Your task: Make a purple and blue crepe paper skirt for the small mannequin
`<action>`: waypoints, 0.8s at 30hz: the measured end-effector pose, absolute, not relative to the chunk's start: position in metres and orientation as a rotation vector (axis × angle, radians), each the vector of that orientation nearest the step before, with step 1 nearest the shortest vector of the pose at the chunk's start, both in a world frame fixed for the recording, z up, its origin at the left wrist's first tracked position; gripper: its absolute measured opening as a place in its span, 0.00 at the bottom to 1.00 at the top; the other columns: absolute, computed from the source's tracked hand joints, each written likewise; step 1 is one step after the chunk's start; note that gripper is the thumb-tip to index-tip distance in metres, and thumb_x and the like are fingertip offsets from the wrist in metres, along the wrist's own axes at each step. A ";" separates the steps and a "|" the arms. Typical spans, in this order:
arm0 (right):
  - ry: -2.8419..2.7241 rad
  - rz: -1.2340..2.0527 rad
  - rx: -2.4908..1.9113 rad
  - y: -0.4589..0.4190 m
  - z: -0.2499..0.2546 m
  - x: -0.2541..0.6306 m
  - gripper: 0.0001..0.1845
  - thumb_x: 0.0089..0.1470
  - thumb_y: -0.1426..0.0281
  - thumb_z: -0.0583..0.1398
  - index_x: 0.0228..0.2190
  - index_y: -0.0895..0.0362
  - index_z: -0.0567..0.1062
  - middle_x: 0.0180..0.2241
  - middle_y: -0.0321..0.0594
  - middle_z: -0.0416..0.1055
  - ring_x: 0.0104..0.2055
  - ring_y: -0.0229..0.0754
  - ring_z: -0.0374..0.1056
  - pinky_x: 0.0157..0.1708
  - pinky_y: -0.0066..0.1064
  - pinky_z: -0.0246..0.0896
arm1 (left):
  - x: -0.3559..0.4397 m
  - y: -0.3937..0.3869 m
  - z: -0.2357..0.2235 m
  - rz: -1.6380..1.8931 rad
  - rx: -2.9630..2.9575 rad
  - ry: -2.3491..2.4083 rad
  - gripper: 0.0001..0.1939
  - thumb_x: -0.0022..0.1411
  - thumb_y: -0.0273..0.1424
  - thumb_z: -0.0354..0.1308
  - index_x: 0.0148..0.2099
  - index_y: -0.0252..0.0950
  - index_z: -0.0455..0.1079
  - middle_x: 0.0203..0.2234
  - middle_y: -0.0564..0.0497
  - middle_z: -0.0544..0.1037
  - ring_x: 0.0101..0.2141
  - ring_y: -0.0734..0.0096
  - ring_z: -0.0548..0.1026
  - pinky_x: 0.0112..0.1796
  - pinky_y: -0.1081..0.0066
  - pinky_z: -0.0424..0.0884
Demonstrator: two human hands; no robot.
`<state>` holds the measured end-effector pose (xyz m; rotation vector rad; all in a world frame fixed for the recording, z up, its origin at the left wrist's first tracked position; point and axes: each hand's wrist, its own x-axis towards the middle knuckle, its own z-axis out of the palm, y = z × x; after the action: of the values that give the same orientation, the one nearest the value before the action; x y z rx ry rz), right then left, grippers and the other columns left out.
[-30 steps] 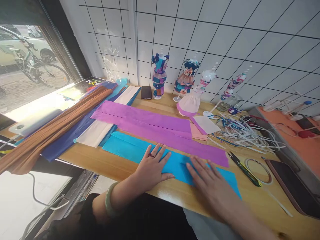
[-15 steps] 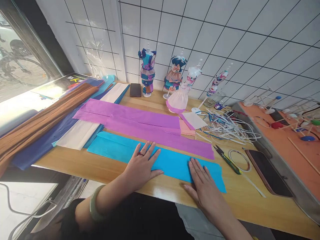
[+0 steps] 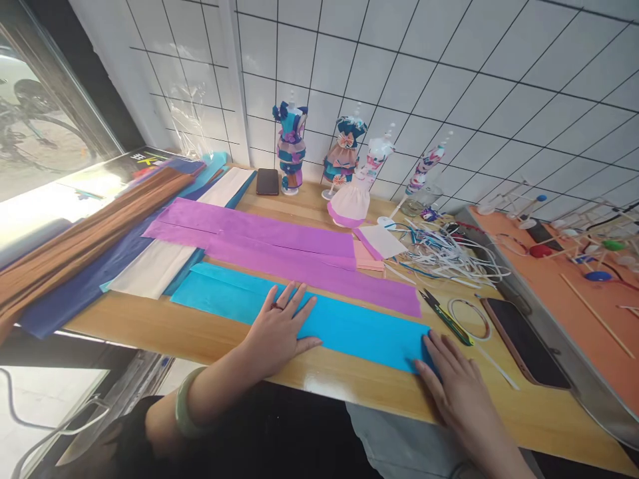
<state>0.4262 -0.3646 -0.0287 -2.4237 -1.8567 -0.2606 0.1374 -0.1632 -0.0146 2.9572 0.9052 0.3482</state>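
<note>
Nearer the person than the purple strips (image 3: 289, 234) lies the blue strip (image 3: 359, 327); the left hand (image 3: 278, 330), fingers spread, stays on it, while the right hand (image 3: 452, 378) has slid to its right end, flattened, neither gripping.

The single head-worn camera looks from above the near edge of the bench (image 3: 194, 326), facing forward and down across it to the tiled wall (image 3: 309, 40) behind the far edge. It is close enough that the left hand (image 3: 277, 326) and right hand (image 3: 452, 376) look large by the near edge, and its wide, slanted frame reaches from the window (image 3: 44, 106) past the left end to the orange surface (image 3: 582, 316) by the right end
</note>
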 end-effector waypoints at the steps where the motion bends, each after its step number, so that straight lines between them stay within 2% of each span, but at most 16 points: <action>1: -1.869 -0.254 -2.368 -0.361 -0.024 0.430 0.34 0.59 0.52 0.42 0.49 0.66 0.71 0.53 0.56 0.66 0.60 0.60 0.53 0.54 0.54 0.53 | 0.137 -0.163 -0.015 0.347 2.953 0.904 0.36 0.60 0.55 0.37 0.62 0.40 0.57 0.62 0.43 0.56 0.62 0.51 0.51 0.58 0.48 0.50; 4: -1.870 -0.212 -2.222 -0.342 -0.012 0.441 0.31 0.59 0.53 0.45 0.48 0.64 0.71 0.51 0.54 0.69 0.56 0.54 0.60 0.55 0.48 0.56 | 0.138 -0.164 -0.014 0.339 2.934 0.900 0.36 0.60 0.55 0.36 0.63 0.40 0.55 0.62 0.42 0.55 0.62 0.51 0.50 0.58 0.48 0.48; 8: -1.947 -0.101 -2.075 -0.313 -0.009 0.446 0.28 0.58 0.53 0.49 0.49 0.60 0.71 0.47 0.50 0.71 0.51 0.52 0.65 0.52 0.46 0.60 | 0.138 -0.164 -0.014 0.324 2.884 0.895 0.37 0.60 0.56 0.36 0.63 0.40 0.55 0.62 0.42 0.54 0.62 0.51 0.49 0.58 0.48 0.48; 15: -2.010 0.047 -1.988 -0.295 -0.020 0.461 0.25 0.53 0.50 0.54 0.40 0.54 0.77 0.40 0.46 0.75 0.44 0.52 0.70 0.46 0.45 0.64 | 0.133 -0.163 -0.010 0.326 2.844 0.809 0.38 0.59 0.57 0.36 0.63 0.40 0.55 0.62 0.41 0.54 0.62 0.48 0.50 0.58 0.46 0.48; 20: -1.948 0.074 -1.960 -0.296 -0.012 0.457 0.25 0.50 0.47 0.54 0.30 0.53 0.78 0.35 0.45 0.75 0.40 0.50 0.71 0.43 0.42 0.66 | 0.119 -0.143 -0.001 0.364 2.798 0.856 0.34 0.61 0.53 0.37 0.61 0.37 0.58 0.59 0.41 0.61 0.60 0.54 0.56 0.56 0.57 0.57; 22: -1.909 0.076 -1.964 -0.296 -0.009 0.453 0.25 0.50 0.47 0.54 0.28 0.53 0.78 0.34 0.44 0.76 0.40 0.50 0.72 0.42 0.40 0.67 | 0.107 -0.130 -0.002 0.348 2.794 0.930 0.33 0.63 0.51 0.37 0.60 0.34 0.59 0.59 0.41 0.61 0.61 0.54 0.55 0.58 0.58 0.55; 24: -1.883 0.108 -1.983 -0.297 -0.006 0.451 0.23 0.50 0.48 0.54 0.28 0.52 0.77 0.34 0.42 0.76 0.39 0.49 0.73 0.39 0.37 0.69 | 0.091 -0.118 -0.005 0.283 2.776 1.051 0.35 0.62 0.52 0.38 0.62 0.32 0.57 0.61 0.39 0.56 0.62 0.52 0.52 0.59 0.54 0.52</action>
<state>0.4511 -0.2971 -0.0063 -1.9832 -1.8826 0.1077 0.0914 -0.1182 -0.0050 2.7765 1.0511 0.2830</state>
